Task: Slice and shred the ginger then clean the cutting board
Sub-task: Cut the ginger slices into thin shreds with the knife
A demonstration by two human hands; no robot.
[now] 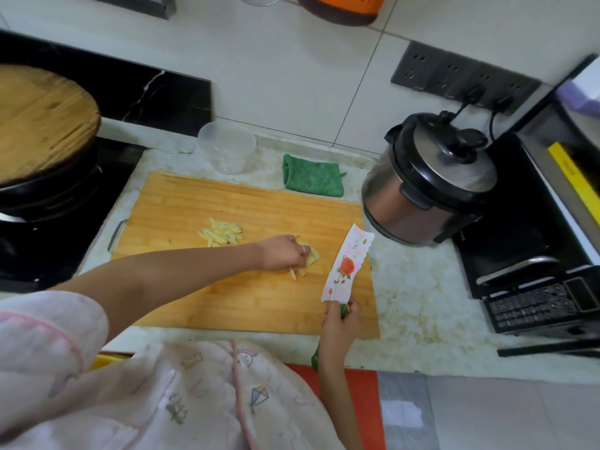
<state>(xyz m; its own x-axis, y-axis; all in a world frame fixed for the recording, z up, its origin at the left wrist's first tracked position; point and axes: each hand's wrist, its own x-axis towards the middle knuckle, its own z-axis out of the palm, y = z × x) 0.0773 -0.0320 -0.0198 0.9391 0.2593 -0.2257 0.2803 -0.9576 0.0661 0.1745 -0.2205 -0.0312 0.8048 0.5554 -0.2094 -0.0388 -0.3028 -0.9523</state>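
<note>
Tabletop: ran pale and marbled, yellow-stained in patches, beneath a wall of large white tiles.
Cutting board: lay flat on the tabletop, wooden, long side toward the person, a metal handle at its left end.
Shredded ginger: sat heaped near the board's middle, just clear of the hands.
Ginger pieces: lay just right of that heap, partly hidden under the fingers.
Left hand: reached across the board, fingers curled down over the ginger pieces, a ring on one finger.
Right hand: gripped the knife's green handle at the board's near right corner.
Knife: pointed away from the person, white rose-printed blade over the board's right edge; contact with the wood could not be told.
Green cloth: lay folded just beyond the board's far edge.
Plastic container: stood clear-walled, left of the cloth.
Pressure cooker: stood right of the board, below a grey socket strip holding two black plugs.
Wok: sat on the black stove at left, under a round wooden lid.
</note>
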